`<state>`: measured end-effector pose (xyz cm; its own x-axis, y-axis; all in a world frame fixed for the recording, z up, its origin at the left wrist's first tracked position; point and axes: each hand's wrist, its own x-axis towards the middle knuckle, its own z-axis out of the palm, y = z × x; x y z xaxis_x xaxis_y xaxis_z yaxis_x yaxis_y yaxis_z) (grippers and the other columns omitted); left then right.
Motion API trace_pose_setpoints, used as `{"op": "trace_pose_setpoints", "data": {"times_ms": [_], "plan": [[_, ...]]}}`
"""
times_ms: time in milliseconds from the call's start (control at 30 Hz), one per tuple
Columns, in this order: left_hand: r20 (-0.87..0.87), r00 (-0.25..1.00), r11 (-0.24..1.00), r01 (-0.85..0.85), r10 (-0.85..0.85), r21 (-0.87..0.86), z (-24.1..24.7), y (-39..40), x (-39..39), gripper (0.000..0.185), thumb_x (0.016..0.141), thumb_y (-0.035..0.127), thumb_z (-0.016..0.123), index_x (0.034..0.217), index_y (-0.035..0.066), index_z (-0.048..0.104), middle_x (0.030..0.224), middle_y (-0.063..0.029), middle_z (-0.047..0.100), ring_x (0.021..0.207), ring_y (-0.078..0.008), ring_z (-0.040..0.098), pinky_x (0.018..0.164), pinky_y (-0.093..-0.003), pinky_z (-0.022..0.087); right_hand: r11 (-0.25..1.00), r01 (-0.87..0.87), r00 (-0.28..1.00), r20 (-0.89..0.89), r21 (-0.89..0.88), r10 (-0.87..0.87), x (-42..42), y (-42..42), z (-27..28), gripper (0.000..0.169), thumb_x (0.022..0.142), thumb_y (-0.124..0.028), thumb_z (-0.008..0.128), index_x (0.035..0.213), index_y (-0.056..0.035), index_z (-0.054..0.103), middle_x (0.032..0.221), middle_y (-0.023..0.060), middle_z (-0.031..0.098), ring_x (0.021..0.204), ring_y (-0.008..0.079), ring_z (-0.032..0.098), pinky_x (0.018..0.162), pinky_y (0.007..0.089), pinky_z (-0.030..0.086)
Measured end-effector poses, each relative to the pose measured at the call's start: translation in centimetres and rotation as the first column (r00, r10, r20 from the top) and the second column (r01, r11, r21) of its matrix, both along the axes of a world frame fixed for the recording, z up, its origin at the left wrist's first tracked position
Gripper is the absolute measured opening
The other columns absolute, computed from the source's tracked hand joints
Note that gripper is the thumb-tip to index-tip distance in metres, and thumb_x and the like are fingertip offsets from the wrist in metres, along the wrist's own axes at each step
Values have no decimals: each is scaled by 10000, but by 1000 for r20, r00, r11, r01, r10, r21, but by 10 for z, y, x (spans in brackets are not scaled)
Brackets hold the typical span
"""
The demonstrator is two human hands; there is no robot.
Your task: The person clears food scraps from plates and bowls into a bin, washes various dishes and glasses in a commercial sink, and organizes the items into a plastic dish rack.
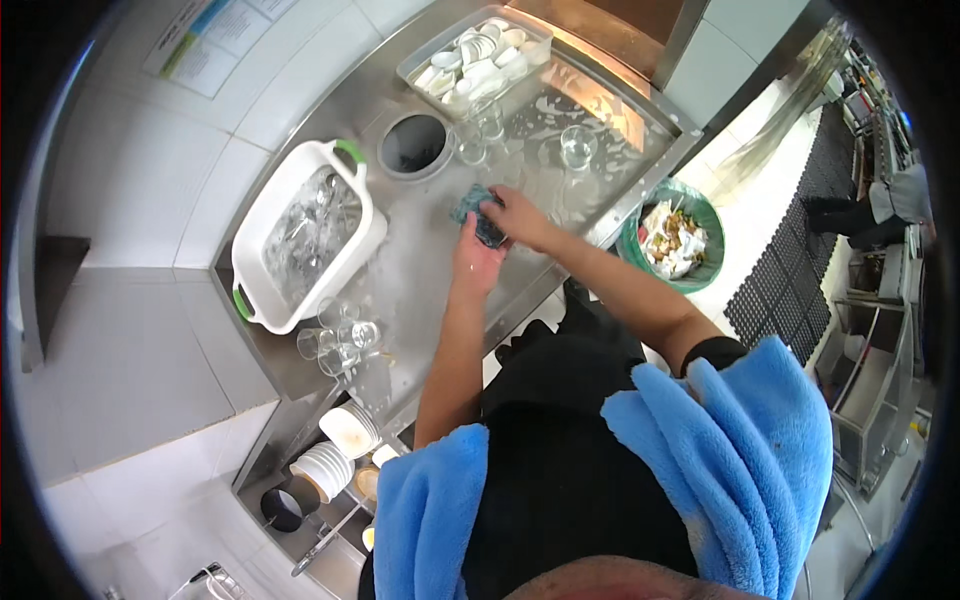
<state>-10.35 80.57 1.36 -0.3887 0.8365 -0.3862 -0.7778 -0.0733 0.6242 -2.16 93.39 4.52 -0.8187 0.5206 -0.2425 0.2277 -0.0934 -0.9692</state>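
Both of my hands meet over the steel counter point(420, 255), around a crumpled teal scrubbing pad point(471, 202). My left hand point(480, 255) supports its dark lower part from below, palm up. From the right, my right hand point(519, 217) presses its fingers onto the top. Whether the dark part is a separate thing, I cannot tell. Beyond the hands stand two clear glasses point(470, 144) close together, and another glass point(578, 147) is farther right on the wet steel. A round dark opening with a metal rim point(415, 145) lies to the upper left.
A white tub point(367, 202) holds cutlery in water. Several glasses point(337, 349) are grouped near it. A clear bin point(420, 82) of white spoons stands at the back. Stacked white bowls point(322, 471) fill the lower left. A lined waste bin point(714, 225) sits right; a person point(892, 199) is beyond.
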Motion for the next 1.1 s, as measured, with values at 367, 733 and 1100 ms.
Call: {"op": "trace_pose_setpoints", "data": {"times_ms": [367, 733, 1100], "plan": [[-123, 952, 959, 270, -279, -80, 65, 148, 74, 714, 1010, 536, 511, 1518, 60, 351, 1524, -153, 425, 1371, -275, 450, 1102, -457, 376, 450, 31, 992, 26, 893, -119, 116, 165, 41, 505, 821, -207, 676, 1288, -32, 590, 1323, 170, 568, 1175, 409, 543, 973, 485, 484], [-468, 756, 770, 73, -457, -633, -9, 184, 94, 647, 999, 483, 567, 1531, 158, 391, 1518, -131, 457, 1346, -301, 474, 1059, -467, 427, 9, -654, 738, 634, 757, 232, 73, 249, -47, 310, 824, -278, 698, 1047, -65, 718, 1059, 107, 686, 957, 262, 654, 750, 435, 532], [-240, 938, 917, -309, 250, -254, -52, 86, -8, 373, 972, 502, 573, 1026, 152, 692, 759, -9, 650, 580, -121, 595, 465, -266, 482, 614, -763, 645, 164, 202, 747, -4, 112, -11, 322, 948, -295, 667, 1144, -39, 660, 1049, 125, 707, 907, 247, 681, 786, 391, 530]]}}
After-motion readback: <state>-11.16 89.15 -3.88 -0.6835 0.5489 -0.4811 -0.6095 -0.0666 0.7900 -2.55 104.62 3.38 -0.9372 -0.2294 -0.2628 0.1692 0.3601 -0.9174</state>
